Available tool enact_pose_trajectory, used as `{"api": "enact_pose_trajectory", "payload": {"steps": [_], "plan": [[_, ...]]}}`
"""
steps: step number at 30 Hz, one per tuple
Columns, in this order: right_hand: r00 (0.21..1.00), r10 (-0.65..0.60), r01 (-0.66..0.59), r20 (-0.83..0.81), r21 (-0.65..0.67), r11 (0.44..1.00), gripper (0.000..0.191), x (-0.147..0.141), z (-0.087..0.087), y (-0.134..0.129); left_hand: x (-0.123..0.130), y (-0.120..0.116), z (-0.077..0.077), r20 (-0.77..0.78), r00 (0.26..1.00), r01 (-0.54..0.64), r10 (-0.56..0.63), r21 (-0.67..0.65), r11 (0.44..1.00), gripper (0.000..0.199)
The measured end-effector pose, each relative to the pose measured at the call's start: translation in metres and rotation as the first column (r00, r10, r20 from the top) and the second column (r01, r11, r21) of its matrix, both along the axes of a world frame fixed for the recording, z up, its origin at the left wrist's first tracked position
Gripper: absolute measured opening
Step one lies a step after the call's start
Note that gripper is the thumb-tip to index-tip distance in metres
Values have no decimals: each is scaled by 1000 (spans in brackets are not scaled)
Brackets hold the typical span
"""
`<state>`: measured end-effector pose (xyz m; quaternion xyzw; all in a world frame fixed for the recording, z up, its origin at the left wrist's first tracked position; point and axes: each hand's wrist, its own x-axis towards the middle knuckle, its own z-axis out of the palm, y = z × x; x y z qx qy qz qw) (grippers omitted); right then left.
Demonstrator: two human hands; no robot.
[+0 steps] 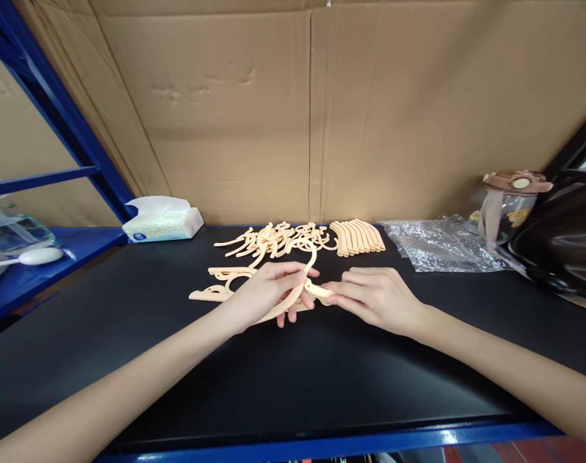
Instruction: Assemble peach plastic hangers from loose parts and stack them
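Note:
My left hand point(266, 290) is closed around a cream plastic clothes hanger point(313, 257), its curved hook rising above my fingers and one arm slanting down beneath my palm. With thumb and fingers, my right hand point(382, 297) pinches a short hanger arm point(318, 291) whose inner end meets the base of the hook. Whether the two pieces are joined cannot be made out. Behind my left hand, other folded hangers point(210, 294) lie on the black tabletop point(293, 392). Farther back are a loose heap of hanger hooks point(268, 239) and a neat row of hanger arms point(357, 238).
A tissue pack point(162, 220) stands at the back left beside the blue shelf frame point(75, 128). Crumpled clear plastic point(442, 241) and a drink bottle point(509, 206) are at the back right, near a black bag point(563, 238). Cardboard point(235, 122) walls the back.

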<state>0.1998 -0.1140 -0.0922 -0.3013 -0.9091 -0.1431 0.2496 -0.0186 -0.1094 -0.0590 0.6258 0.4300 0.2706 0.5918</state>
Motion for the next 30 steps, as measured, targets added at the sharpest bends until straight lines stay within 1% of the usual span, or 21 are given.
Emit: {"api": "enact_pose_trajectory", "payload": {"steps": [5, 9, 16, 22, 26, 28, 30], "plan": [[1000, -12, 12, 1, -20, 1000, 37, -2, -2, -2, 1, 0, -3, -31, 999, -23, 24, 15, 1000, 34], [1000, -12, 11, -8, -53, 999, 36, -2, -2, -2, 0, -1, -4, -66, 998, -4, 6, 35, 999, 32], [1000, -10, 9, -9, -90, 996, 37, -2, -2, -2, 1, -3, -2, -90, 996, 8, -3, 56, 998, 36], [999, -3, -5, -39, -214, 977, 39, -2, 2, -3, 1, -2, -4, -117, 993, 30, -21, 73, 997, 36], [998, 15, -33, -66, -279, 960, 39, -2, 7, -3, 1, -4, -5, -177, 983, 66, -51, 78, 995, 32], [997, 23, -44, -71, -310, 950, 37, -1, 7, -2, 2, -6, -5, -238, 970, 87, -55, 126, 988, 30], [996, 24, -51, -84, -336, 941, 37, 0, 5, 0, 2, -9, -6, -322, 946, 115, -33, 238, 964, 31]]}}
